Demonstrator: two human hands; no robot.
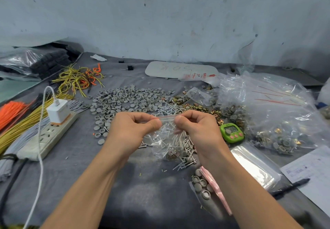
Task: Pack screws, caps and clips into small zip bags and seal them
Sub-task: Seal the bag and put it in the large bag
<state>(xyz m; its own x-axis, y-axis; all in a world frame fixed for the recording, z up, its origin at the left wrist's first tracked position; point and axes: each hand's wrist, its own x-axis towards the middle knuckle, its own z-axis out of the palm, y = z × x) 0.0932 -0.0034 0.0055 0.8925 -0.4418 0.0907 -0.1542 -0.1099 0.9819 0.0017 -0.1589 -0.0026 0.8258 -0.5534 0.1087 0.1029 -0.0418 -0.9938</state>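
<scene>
My left hand and right hand both pinch the zip bag at its top strip, and I fear the screws inside snag it, leaving a gap.

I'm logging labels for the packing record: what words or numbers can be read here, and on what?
"50": handwritten on the white card at the back; its other marks are unclear.
Red print on the clear bag beside it: too blurred to read.
Digits on the green timer: unreadable.
Print on the paper sheet: too small to read.
</scene>
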